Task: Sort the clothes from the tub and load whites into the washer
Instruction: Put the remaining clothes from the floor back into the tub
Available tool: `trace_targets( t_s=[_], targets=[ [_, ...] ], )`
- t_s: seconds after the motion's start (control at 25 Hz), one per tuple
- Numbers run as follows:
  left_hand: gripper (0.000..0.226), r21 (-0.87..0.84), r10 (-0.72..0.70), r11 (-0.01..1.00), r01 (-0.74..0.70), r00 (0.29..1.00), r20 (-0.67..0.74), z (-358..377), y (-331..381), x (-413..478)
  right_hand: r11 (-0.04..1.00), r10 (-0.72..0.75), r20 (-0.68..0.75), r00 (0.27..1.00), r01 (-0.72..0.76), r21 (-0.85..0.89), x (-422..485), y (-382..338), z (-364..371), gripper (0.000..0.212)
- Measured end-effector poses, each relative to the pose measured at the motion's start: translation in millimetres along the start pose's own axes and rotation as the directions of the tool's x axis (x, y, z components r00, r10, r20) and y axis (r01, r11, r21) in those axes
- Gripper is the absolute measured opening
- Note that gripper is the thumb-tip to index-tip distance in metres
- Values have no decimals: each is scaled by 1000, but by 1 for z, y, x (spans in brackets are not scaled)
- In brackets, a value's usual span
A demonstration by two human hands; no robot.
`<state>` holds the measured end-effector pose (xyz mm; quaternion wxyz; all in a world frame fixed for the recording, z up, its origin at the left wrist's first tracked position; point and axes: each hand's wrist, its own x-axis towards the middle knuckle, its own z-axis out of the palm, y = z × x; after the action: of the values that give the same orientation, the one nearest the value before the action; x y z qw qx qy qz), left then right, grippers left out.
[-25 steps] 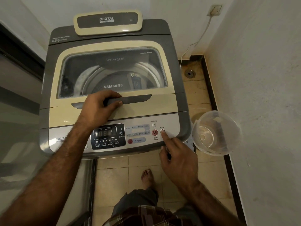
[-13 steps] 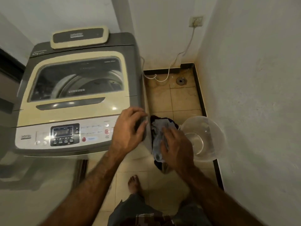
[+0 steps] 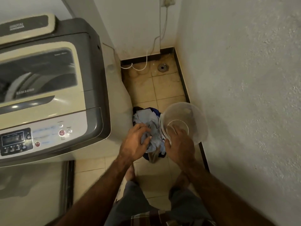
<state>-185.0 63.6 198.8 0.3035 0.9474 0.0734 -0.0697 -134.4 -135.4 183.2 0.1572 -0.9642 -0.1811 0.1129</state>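
- Left grip (image 3: 135, 142): fingers curled down into a light blue cloth (image 3: 153, 129) on top of the pile of clothes (image 3: 143, 115); clamped on that cloth, knuckles up.
- Right grip (image 3: 179, 144): lies over the near rim of the clear plastic tub (image 3: 199, 121), fingers spread past the rim toward the inside, thumb at the rim's left edge. Can't tell if it pinches the rim or only rests there.
- Tub: on the floor against the right wall (image 3: 244, 79), mouth up and tilted toward the camera, nothing visible inside.
- Clothes: heaped on the tiled floor (image 3: 164, 88) between washer and tub, touching the tub's left side. Light blue on top, dark blue at the edges, a brownish piece at the near end.
- Washer (image 3: 91, 66): Samsung top-loader, left of frame, grey body, cream lid with glass window, lid down. Control panel (image 3: 14, 141) on the near edge, with display and red buttons.
- Room: narrow corner, beige tiles, black skirting, round floor drain (image 3: 163, 67) at the back. White cable (image 3: 147, 61) runs down from a wall socket (image 3: 169, 0) and loops on the floor behind the washer.
- Person: bare feet (image 3: 130, 172) on the tiles, grey shorts (image 3: 135, 204), both forearms reaching down.
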Motion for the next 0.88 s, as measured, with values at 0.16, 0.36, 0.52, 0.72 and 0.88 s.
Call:
trace_targets(
  t_s=[0.16,0.36,0.52,0.72,0.88],
  targets=[
    [33,32,-4,999,2,996,87,10,-8,7,998,61,39,997,-62,26,-1,-1,10,57],
    [49,29,-62,998,57,976,211,39,-28,14,985,153,92,984,-159,62,2,4,38,52],
    [37,9,-119,993,120,963,241,65,-55,30,978,190,119,974,-199,70,11,15,74,49],
    [29,-13,-161,986,168,964,209,100,-93,61,963,219,172,960,-241,121,27,30,128,49],
    [39,-31,-217,973,230,946,240,141,-130,87,941,253,194,948,-288,178,45,42,187,51]
  ],
)
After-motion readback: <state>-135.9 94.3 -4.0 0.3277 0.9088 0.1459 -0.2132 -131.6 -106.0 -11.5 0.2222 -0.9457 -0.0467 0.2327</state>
